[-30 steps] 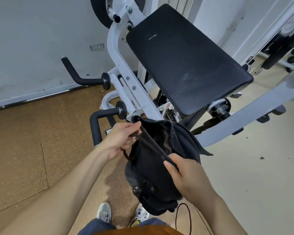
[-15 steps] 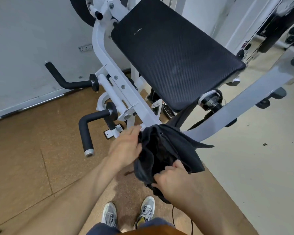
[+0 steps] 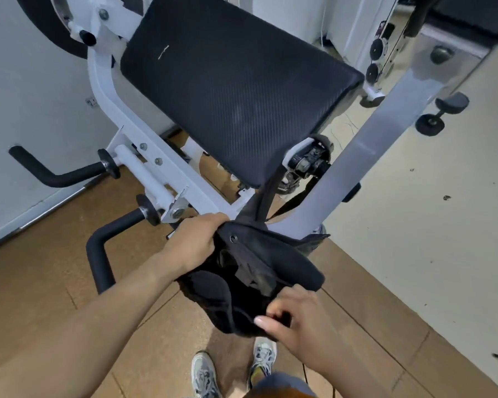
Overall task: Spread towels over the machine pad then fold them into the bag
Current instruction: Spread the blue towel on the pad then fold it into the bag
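A black fabric bag (image 3: 253, 271) hangs in front of me, below the machine pad. My left hand (image 3: 194, 239) grips the bag's upper left rim near a metal eyelet. My right hand (image 3: 292, 323) pinches the bag's lower near edge with curled fingers. The bag's mouth gapes between the two hands, dark inside; no towel can be made out. One bag strap runs up toward the pad's near corner. The black padded machine pad (image 3: 236, 90) slopes bare above the bag.
The white machine frame (image 3: 144, 139) carries two black handles (image 3: 98, 254) at the left. A grey slanted beam (image 3: 380, 145) rises at the right. My two shoes (image 3: 204, 374) stand on the brown floor. A white wall lies to the left.
My view has moved closer to the pad. The bag's mouth has been pulled wider, my left hand has shifted onto the rim, and my right hand has slid down to the near edge.
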Motion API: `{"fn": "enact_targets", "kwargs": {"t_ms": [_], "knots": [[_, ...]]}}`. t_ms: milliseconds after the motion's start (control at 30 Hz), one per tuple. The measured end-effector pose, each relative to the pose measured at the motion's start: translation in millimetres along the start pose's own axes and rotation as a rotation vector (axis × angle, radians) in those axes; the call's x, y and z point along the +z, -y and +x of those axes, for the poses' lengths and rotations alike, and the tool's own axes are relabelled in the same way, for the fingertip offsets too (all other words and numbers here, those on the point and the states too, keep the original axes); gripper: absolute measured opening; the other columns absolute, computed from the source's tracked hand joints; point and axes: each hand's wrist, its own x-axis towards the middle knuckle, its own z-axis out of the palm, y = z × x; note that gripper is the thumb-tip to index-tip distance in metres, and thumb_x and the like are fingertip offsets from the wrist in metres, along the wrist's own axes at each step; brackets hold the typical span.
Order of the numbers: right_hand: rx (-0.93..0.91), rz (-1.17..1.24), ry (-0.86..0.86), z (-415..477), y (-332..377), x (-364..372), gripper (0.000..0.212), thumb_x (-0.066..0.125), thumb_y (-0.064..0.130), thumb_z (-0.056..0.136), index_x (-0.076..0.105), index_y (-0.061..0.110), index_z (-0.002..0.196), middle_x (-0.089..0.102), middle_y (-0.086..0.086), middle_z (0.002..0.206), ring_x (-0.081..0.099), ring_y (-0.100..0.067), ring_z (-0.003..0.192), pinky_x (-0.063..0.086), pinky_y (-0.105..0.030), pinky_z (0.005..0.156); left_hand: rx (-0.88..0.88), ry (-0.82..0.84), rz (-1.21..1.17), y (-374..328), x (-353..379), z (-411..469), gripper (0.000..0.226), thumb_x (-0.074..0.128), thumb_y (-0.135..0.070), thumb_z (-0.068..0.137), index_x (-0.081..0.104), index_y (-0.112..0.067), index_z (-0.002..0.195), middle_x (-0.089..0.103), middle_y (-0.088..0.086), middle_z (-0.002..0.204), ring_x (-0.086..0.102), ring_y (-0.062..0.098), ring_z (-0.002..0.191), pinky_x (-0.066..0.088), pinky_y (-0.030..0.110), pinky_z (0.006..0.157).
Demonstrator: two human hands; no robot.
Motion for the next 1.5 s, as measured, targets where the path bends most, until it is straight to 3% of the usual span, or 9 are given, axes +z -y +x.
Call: {"fn": "enact_targets", "kwargs": {"t_ms": [100, 200, 300, 467, 700, 933, 1067, 1233, 1500], "knots": [[0.438, 0.383, -0.372, 5, -25, 0, 0.041, 0.071, 0.062, 0.068, 0.054, 0.028, 0.082, 0.054, 0.005, 0.091, 0.053, -0.011, 0.088, 0.046, -0.030, 0.076, -0.038, -0.135, -0.153, 4, -12, -9, 0.044, 0.041, 0.000, 0.081, 0.059, -0.022, 0.114, 0.066, 0.000, 0.109, 0.059, 0.022, 0.098, 0.048, 0.035, 0.080], [0.831, 0.986, -0.137, 27, -35, 5, 0.068, 0.081, 0.052, 0.070, 0.044, 0.028, 0.121, 0.054, 0.003, 0.120, 0.057, -0.011, 0.101, 0.053, -0.039, 0.086, -0.094, -0.190, -0.247, 6, -19, -8, 0.048, 0.043, 0.008, 0.082, 0.056, -0.034, 0.102, 0.067, -0.001, 0.101, 0.061, 0.024, 0.094, 0.050, 0.040, 0.081], [0.783, 1.278, 0.129, 49, -18, 16, 0.067, 0.080, 0.027, 0.079, 0.041, 0.034, 0.133, 0.058, 0.008, 0.129, 0.061, -0.013, 0.107, 0.056, -0.038, 0.080, -0.131, -0.167, -0.289, 7, -21, -5, 0.054, 0.039, 0.011, 0.081, 0.055, -0.037, 0.097, 0.068, -0.005, 0.097, 0.061, 0.022, 0.092, 0.051, 0.042, 0.082], [0.653, 1.389, -0.003, 68, -2, 44, 0.084, 0.081, -0.001, 0.074, 0.041, 0.028, 0.141, 0.059, -0.004, 0.135, 0.064, -0.026, 0.114, 0.056, -0.049, 0.089, -0.151, -0.202, -0.306, 16, -30, -2, 0.055, 0.036, 0.013, 0.080, 0.058, -0.034, 0.099, 0.069, -0.007, 0.096, 0.062, 0.017, 0.091, 0.052, 0.039, 0.082], [0.649, 1.073, -0.098, 49, -17, -6, 0.048, 0.071, 0.005, 0.085, 0.057, 0.028, 0.125, 0.065, -0.005, 0.119, 0.069, -0.029, 0.101, 0.053, -0.058, 0.089, 0.246, 0.143, 0.407, 59, -45, 16, 0.054, 0.055, -0.003, 0.080, 0.046, -0.027, 0.128, 0.060, 0.000, 0.105, 0.059, 0.024, 0.092, 0.051, 0.039, 0.069], [0.697, 0.684, -0.031, 36, 11, -20, 0.044, 0.062, 0.011, 0.092, 0.045, 0.024, 0.131, 0.061, -0.001, 0.109, 0.069, -0.019, 0.072, 0.057, -0.027, 0.062, 0.124, 0.233, 0.106, 59, -19, 21, 0.051, 0.046, -0.002, 0.086, 0.057, -0.042, 0.117, 0.063, -0.020, 0.112, 0.052, 0.010, 0.101, 0.043, 0.030, 0.081], [0.714, 0.435, -0.058, 7, 5, -57, 0.030, 0.059, 0.021, 0.094, 0.053, 0.025, 0.123, 0.068, -0.002, 0.093, 0.067, -0.012, 0.071, 0.055, -0.029, 0.071, 0.080, 0.226, 0.034, 45, -16, 11, 0.036, 0.049, -0.008, 0.086, 0.062, -0.037, 0.103, 0.064, -0.011, 0.102, 0.059, 0.014, 0.101, 0.047, 0.032, 0.085], [0.640, 0.338, -0.292, -8, -4, -130, 0.017, 0.060, 0.011, 0.090, 0.067, 0.022, 0.101, 0.073, -0.006, 0.082, 0.068, -0.016, 0.070, 0.050, -0.032, 0.070, 0.143, 0.033, -0.165, -39, -33, 0, 0.024, 0.052, -0.018, 0.097, 0.066, -0.035, 0.107, 0.063, -0.026, 0.096, 0.059, -0.003, 0.093, 0.038, 0.006, 0.075], [0.419, 0.206, -0.505, -8, -55, -254, 0.021, 0.058, 0.016, 0.092, 0.067, 0.035, 0.093, 0.072, 0.011, 0.077, 0.067, -0.003, 0.074, 0.053, -0.028, 0.074, 0.287, -0.091, -0.375, -216, -8, 30, 0.026, 0.049, -0.018, 0.095, 0.070, -0.029, 0.105, 0.065, -0.021, 0.091, 0.058, -0.003, 0.091, 0.044, 0.010, 0.076]]}}
